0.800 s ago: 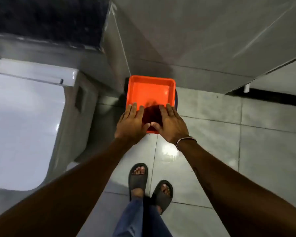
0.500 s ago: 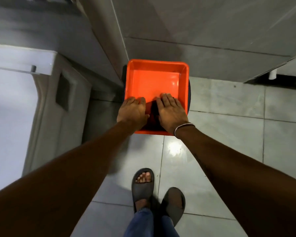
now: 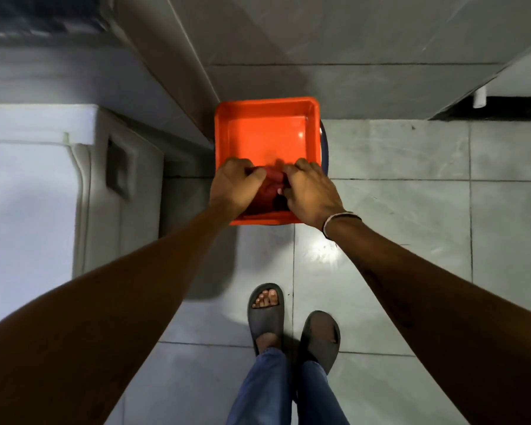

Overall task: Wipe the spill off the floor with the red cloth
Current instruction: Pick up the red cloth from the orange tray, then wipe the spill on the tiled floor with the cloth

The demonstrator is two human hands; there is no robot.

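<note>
Fingers (image 3: pixel 252 174) of the left hand (image 3: pixel 235 188) and right hand (image 3: pixel 311 194) clench the bunched red cloth (image 3: pixel 269 191) between them at the near edge of the orange basin (image 3: pixel 267 108), both hands equally close, above the tiled floor (image 3: pixel 396 194).

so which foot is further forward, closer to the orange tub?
The left foot: its grey slide sits ahead, bare toes showing, nearer the orange tub. The right foot trails behind and to the side.

Both arms outstretched, left hand (image 3: pixel 236 185) and right hand (image 3: pixel 311 191) curled (knuckles up) — close together
</note>
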